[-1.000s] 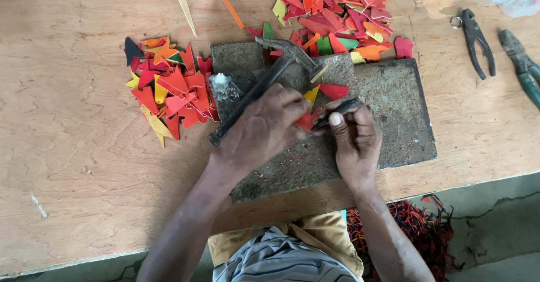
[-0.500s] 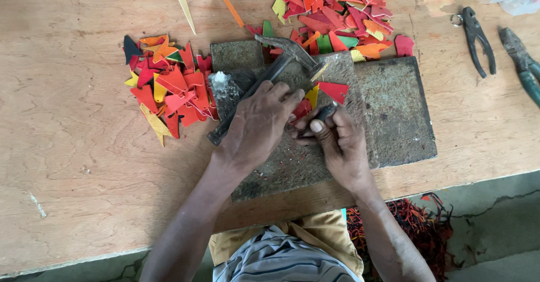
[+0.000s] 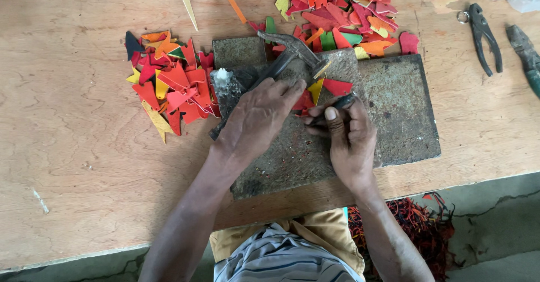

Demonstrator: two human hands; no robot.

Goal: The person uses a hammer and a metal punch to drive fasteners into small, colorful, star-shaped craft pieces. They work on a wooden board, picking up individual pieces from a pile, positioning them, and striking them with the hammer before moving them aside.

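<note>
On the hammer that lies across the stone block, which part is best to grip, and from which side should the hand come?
Grip the hammer by its dark handle, low down and away from the metal head. Come from the near left: the handle slants that way, where the left hand already wraps it.

Workbench (image 3: 79, 164): pale plywood, matt, scuffed. Slab (image 3: 394, 107): rough, pitted, grey-brown, stone or worn metal, can't tell which. Hammer (image 3: 292, 57): dark, dull metal head. Cut pieces (image 3: 174, 85): thin, matt, flat sheet, red/orange/yellow. Pliers (image 3: 484, 37): dark, tarnished metal.
</note>
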